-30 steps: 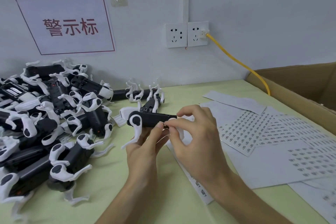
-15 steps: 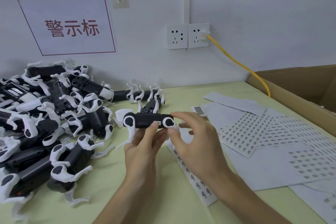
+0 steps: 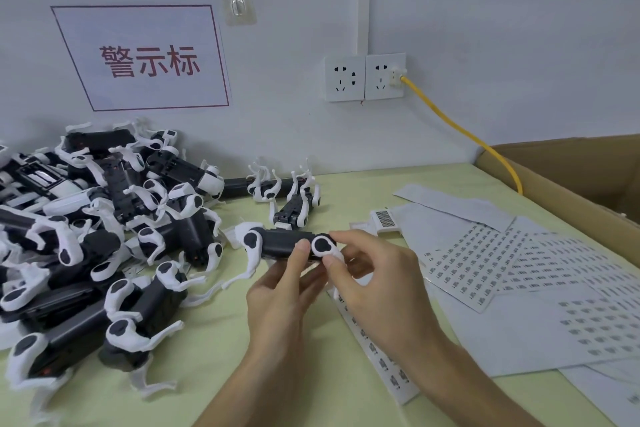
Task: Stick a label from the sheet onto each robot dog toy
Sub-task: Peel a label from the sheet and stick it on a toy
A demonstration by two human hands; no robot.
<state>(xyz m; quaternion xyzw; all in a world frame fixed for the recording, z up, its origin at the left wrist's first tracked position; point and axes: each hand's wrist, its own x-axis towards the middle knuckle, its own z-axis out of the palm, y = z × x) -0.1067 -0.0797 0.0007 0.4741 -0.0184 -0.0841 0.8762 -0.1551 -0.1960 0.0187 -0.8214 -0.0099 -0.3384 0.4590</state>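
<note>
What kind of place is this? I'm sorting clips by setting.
Probably a small factory labelling bench: a heap of identical robot dog toys, label sheets spread out, a cardboard box, and a wall sign.

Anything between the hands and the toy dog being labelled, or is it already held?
Nothing visible in the way: left hand and right hand both already grip the robot dog toy, above the table.

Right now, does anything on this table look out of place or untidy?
Nothing looks damaged. The robot dog toys lie in a tangled heap at the left, not in rows, and the label sheets overlap askew at the right. Both hands hold one toy.
</note>
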